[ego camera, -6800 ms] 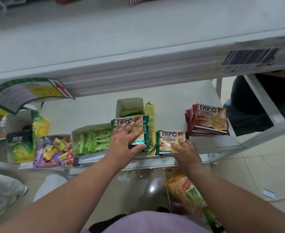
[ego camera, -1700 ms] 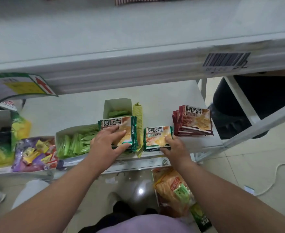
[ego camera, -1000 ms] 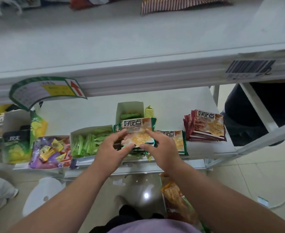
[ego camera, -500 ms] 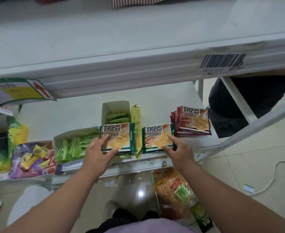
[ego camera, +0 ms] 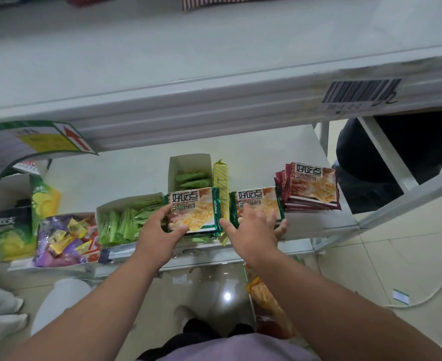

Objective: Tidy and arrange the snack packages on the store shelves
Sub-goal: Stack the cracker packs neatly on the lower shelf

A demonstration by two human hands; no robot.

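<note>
Two stacks of green-edged biscuit packs lie side by side at the front of the lower shelf. My left hand grips the left green pack stack at its near left corner, thumb under the front edge. My right hand lies flat with spread fingers on the right green pack stack, covering its near half. A stack of red-edged biscuit packs sits just right of it, touching it.
Left of the packs stand a low white box of green sachets, a box of mixed candies and a green chips box. Behind are an upright white box and a yellow pack. The upper shelf edge overhangs. A person in dark clothes is at the right.
A second ago both hands held one green pack lifted; it now lies on the left stack. My right hand has moved onto the right green stack, fingers spread.
</note>
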